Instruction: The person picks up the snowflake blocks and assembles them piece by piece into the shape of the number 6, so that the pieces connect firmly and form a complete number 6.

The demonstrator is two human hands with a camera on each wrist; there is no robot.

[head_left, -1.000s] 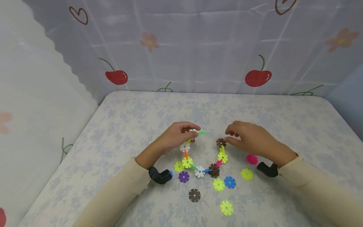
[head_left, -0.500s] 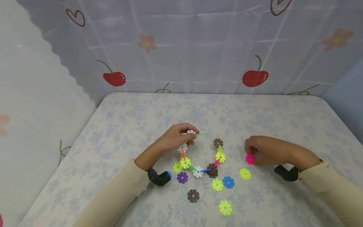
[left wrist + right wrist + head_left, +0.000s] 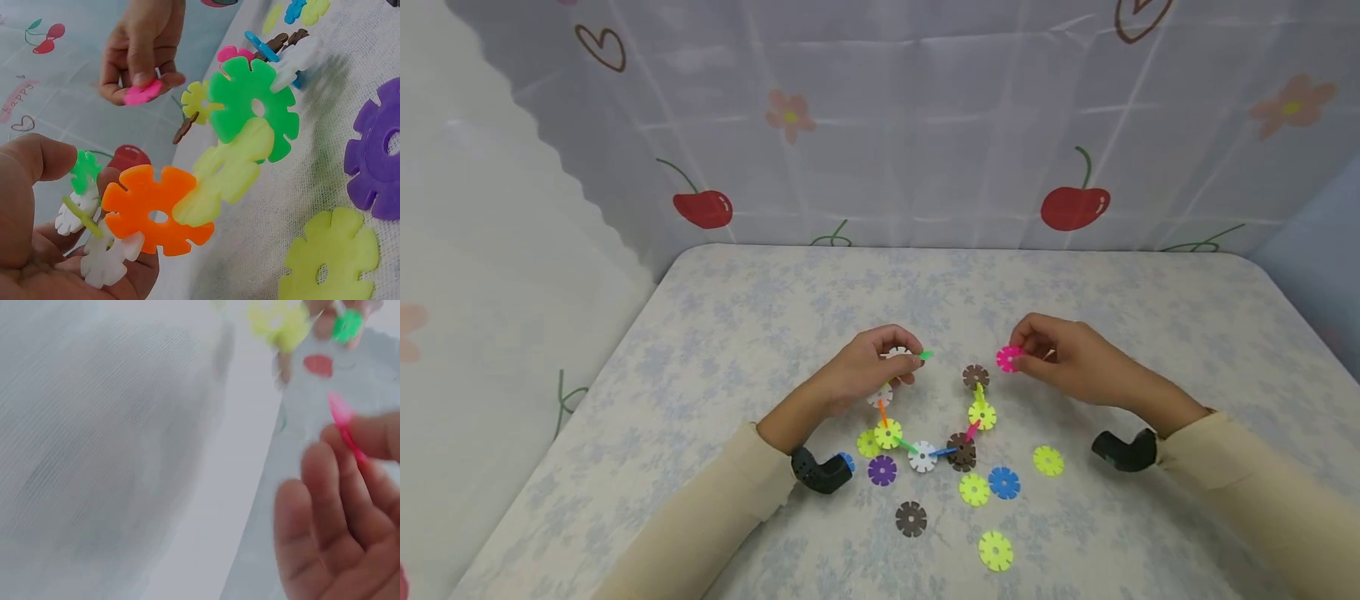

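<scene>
A curved chain of notched plastic discs runs in a U across the table, its low middle at a white disc [image 3: 922, 457]. My left hand [image 3: 867, 371] holds the chain's left end, pinching near a white disc that has a green disc [image 3: 86, 170] slotted into it. An orange disc [image 3: 140, 197] follows further along the chain. The right end finishes in a brown disc [image 3: 976, 377]. Between thumb and fingertips, my right hand [image 3: 1071, 362] pinches a pink disc [image 3: 1008, 359], raised to the right of that brown disc and apart from it.
Loose discs lie nearer the person: a purple disc [image 3: 882, 471], a brown disc [image 3: 911, 519], a blue disc [image 3: 1004, 482] and several yellow ones, such as the yellow disc [image 3: 996, 551]. A cherry-printed curtain [image 3: 887, 125] hangs behind the table [image 3: 760, 292].
My right hand moved right and down to the pink disc, picked it up from the table, and brought it back left and up towards the chain. The left hand stayed nearly still.
</scene>
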